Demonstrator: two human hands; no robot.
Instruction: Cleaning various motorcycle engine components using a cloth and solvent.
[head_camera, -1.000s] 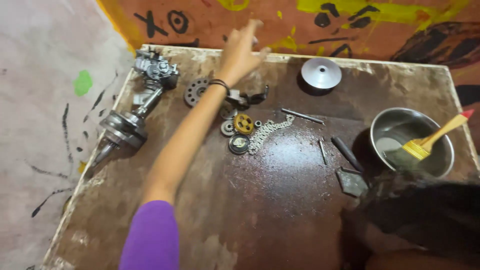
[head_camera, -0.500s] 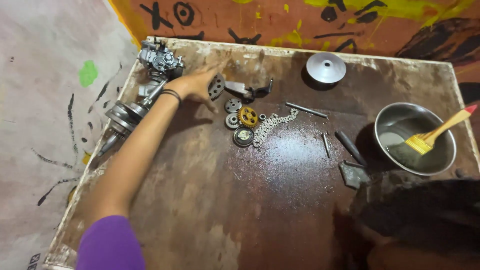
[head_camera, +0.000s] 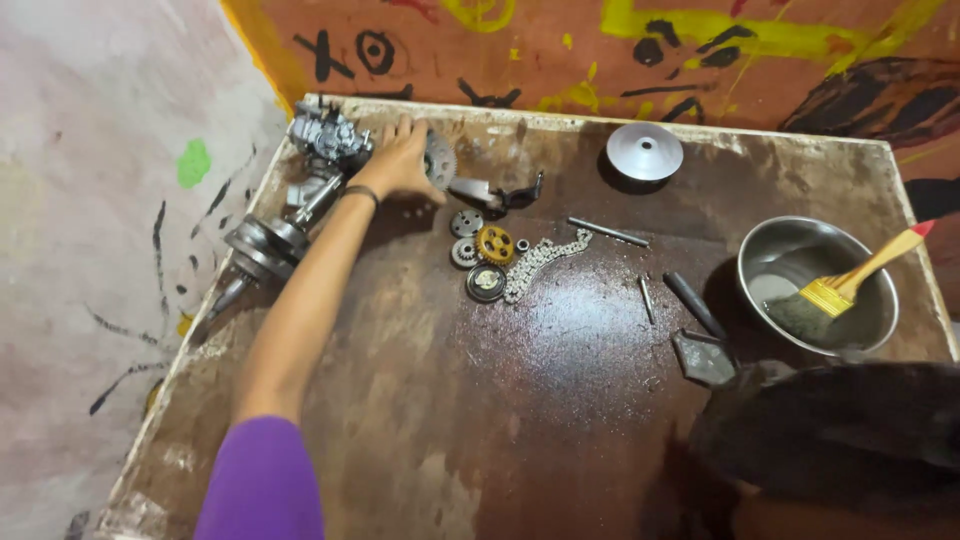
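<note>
Nothing is put together yet: the chain (head_camera: 545, 262) and small gears (head_camera: 493, 243) lie loose mid-surface (head_camera: 420, 400), the steel bowl (head_camera: 818, 285) with its brush (head_camera: 850, 285) untouched at three o'clock. Farther out at eleven o'clock, my left hand (head_camera: 398, 160) rests fingers-down on the toothed sprocket (head_camera: 438, 160) beside the engine casing (head_camera: 328, 140), not yet lifting it; my right hand is out of view.

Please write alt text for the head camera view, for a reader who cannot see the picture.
A left hand reaches across an oily brown table and rests on a toothed gear beside a metal engine part. Small gears, a chain and a crankshaft lie nearby. At right, a steel bowl holds a yellow brush.
</note>
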